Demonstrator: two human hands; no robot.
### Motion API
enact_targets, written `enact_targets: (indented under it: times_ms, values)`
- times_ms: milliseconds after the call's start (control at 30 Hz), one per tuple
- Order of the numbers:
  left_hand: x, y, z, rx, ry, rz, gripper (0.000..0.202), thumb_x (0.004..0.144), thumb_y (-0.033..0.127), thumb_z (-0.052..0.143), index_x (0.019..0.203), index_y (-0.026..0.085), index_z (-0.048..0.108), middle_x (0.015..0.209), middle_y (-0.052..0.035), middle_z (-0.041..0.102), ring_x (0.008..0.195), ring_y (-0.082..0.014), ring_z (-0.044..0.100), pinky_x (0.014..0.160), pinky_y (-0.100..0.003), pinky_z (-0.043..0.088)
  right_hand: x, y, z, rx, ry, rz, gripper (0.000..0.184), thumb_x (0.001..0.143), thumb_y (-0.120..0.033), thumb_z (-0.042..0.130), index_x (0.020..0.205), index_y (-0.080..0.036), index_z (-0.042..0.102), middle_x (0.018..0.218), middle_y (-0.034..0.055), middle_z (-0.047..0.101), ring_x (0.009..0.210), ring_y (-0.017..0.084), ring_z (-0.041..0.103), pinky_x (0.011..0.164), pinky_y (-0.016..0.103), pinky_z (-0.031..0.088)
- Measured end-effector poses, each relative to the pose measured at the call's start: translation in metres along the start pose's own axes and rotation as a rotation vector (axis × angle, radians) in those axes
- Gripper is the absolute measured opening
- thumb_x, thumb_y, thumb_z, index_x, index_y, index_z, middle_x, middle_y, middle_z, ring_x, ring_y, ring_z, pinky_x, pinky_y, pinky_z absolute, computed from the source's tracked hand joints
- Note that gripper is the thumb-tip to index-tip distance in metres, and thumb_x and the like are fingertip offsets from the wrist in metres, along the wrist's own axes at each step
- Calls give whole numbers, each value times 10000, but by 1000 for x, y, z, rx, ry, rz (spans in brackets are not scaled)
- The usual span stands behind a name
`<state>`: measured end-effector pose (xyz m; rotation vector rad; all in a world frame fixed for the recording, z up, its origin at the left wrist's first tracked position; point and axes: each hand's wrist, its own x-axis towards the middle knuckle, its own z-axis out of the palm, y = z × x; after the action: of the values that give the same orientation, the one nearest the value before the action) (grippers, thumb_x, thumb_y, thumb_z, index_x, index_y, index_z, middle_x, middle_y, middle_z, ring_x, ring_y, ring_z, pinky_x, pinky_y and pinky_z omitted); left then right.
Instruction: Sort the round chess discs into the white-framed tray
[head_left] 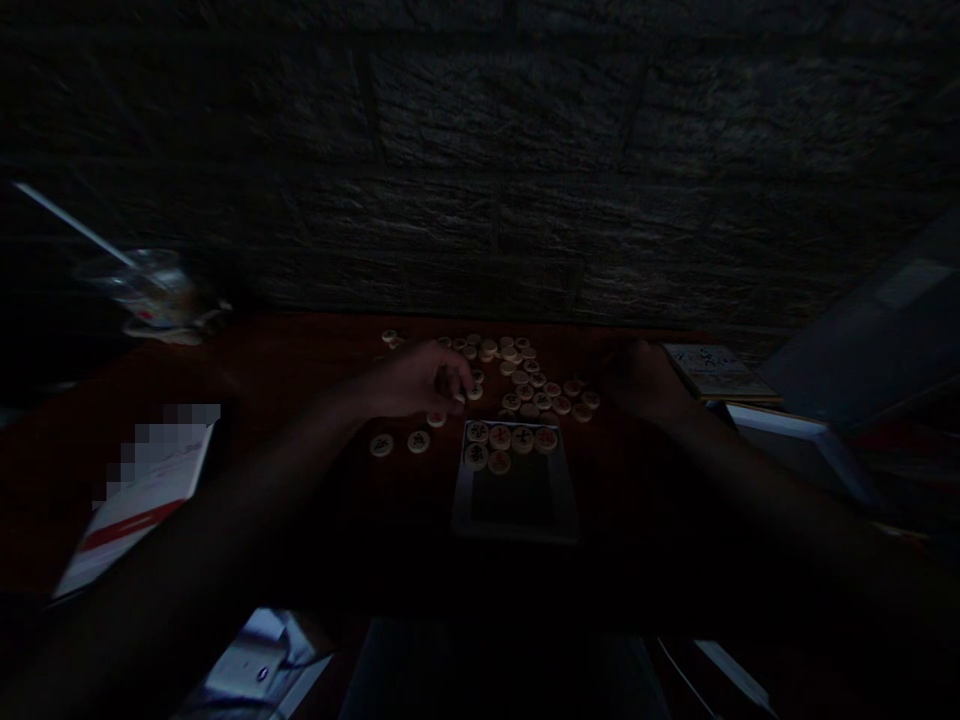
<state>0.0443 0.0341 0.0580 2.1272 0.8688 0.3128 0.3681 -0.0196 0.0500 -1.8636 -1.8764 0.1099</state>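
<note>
Round wooden xiangqi pieces with red or black characters lie in a loose cluster on the dark table. My left hand is at the cluster's left side, its fingers curled and pinched at a xiangqi piece. Two black-marked pieces lie apart below that hand. A shallow open box in front of me holds several pieces in its upper part, set in rows. To the right of the cluster, my right hand rests low over the table; its fingers are lost in shadow.
A clear plastic cup with a straw stands at the back left. A white booklet with a red band lies at left. At right are a flat printed box and an open tray or lid. A stone-block wall rises behind.
</note>
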Motion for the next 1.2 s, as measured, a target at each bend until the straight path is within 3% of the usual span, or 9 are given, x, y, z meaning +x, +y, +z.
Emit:
enact_targets:
  times_ms: [167, 400, 600, 800, 967, 1200]
  values:
    - [4, -3, 4, -67, 114, 68, 174, 775, 278, 772, 898, 157, 746, 812, -39, 758, 635, -139, 673, 577, -245, 482, -5, -7, -1, 90, 62, -54, 208, 853, -141, 622, 924, -169, 816, 954, 114, 819, 829, 271, 781, 691, 318, 558]
    - [11, -2, 11, -87, 343, 181, 244, 842, 339, 771, 1015, 168, 774, 952, -65, 807, 844, -185, 741, 732, -286, 552, -20, -22, 6, 239, 69, -286, 184, 893, -186, 596, 927, -164, 776, 963, 99, 799, 829, 232, 756, 724, 321, 541]
    - [12, 3, 11, -29, 451, 242, 175, 922, 326, 696, 982, 174, 757, 956, -54, 792, 882, -172, 729, 799, -292, 559, -28, -29, 11, 310, 76, -360, 184, 935, -228, 593, 963, -182, 768, 957, 90, 786, 801, 219, 734, 696, 320, 526]
    - [16, 1, 23, -260, 427, 230, 127, 977, 310, 625, 1021, 194, 651, 902, -42, 753, 803, -167, 749, 712, -285, 600, -31, -35, 11, 351, 52, -348, 260, 1004, -342, 560, 932, -179, 751, 881, 76, 765, 755, 209, 710, 665, 318, 491]
    - [19, 9, 33, -152, 498, 235, 192, 1039, 318, 527, 1122, 200, 654, 769, 1, 653, 640, -117, 652, 597, -240, 526, -32, -37, 12, 364, 49, -352, 323, 1044, -393, 511, 927, -187, 730, 896, 66, 762, 807, 196, 708, 713, 301, 482]
    - [29, 34, 25, -275, 463, 272, 215, 1007, 301, 581, 1166, 192, 676, 887, -53, 740, 761, -153, 725, 643, -257, 581, -31, -34, 15, 390, 45, -325, 342, 1062, -411, 480, 960, -188, 719, 892, 57, 753, 797, 189, 701, 714, 295, 487]
